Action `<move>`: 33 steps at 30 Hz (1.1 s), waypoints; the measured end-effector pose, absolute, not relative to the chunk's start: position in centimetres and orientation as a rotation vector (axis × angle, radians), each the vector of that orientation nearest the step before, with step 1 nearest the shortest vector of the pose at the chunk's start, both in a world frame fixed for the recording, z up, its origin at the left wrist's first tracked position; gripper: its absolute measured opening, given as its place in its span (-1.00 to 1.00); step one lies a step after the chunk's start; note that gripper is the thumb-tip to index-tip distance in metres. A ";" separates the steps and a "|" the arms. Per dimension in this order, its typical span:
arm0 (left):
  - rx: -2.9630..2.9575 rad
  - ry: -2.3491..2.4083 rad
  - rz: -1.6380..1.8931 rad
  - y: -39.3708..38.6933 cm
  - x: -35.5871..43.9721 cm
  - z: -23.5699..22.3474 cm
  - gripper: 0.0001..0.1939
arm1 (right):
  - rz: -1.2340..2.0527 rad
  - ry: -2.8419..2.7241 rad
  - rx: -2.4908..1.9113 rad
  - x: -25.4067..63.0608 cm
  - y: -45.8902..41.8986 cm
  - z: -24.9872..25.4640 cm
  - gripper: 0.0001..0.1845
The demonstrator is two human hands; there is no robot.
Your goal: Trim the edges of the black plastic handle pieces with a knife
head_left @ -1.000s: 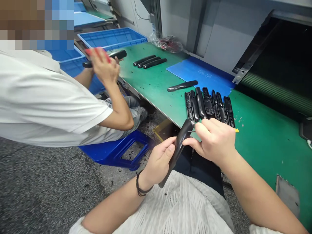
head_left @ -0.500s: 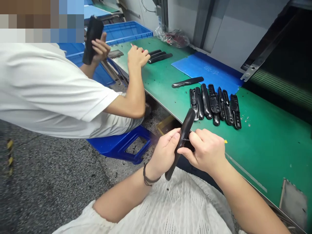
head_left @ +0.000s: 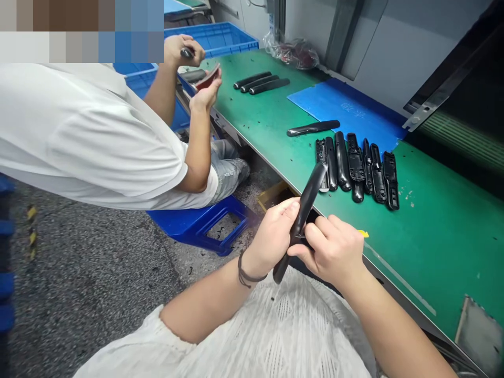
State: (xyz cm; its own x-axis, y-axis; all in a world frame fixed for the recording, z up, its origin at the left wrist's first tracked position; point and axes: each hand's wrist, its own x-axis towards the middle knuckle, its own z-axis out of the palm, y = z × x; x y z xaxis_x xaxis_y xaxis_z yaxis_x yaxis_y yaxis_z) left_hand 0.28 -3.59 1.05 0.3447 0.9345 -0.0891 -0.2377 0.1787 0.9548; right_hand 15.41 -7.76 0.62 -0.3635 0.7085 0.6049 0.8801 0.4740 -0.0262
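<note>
A long, curved black plastic casing (head_left: 311, 194) is gripped in my left hand (head_left: 273, 233), slanting upward just off the table's front edge. My right hand (head_left: 333, 244) is closed round a thin-bladed tool with a yellow end (head_left: 363, 233); most of the tool is hidden in the fist. Its narrow tip meets the casing near the middle, and my right thumb lies close beside the casing. Just beyond my hands, several black casing halves (head_left: 356, 165) lie side by side, some with the ribbed inside facing up. Another casing (head_left: 313, 128) lies crosswise behind them.
At left a co-worker in a white shirt (head_left: 90, 136) sits on a blue stool (head_left: 197, 226), holding a black part and a reddish-brown strip. The green table (head_left: 441, 236) carries a blue sheet (head_left: 338, 105), more casings (head_left: 262, 83) and a plastic bag (head_left: 293, 52). Blue crates (head_left: 224, 39) stand behind.
The view has shifted slightly. The casing has turned a little in my left hand, and the tool stays against it. The co-worker's hands have come together, the black part brought over beside the strip.
</note>
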 end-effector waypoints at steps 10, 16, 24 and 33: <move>0.844 0.798 1.034 -3.2 0.9 1.3 -0.64 | -0.244 -2.195 -1.354 14.5 -9.0 -0.4 -0.27; 0.682 0.807 1.047 -2.3 0.7 1.5 -0.67 | -0.127 -2.258 -1.313 13.6 -9.9 -0.9 -0.25; 0.455 0.890 1.099 -1.4 0.6 0.8 -0.69 | -0.379 -2.293 -1.282 13.0 -10.0 -1.6 -0.41; 0.116 1.012 1.098 0.9 -0.3 -2.1 -0.68 | -0.362 -2.144 -1.374 12.6 -10.2 -3.5 -0.53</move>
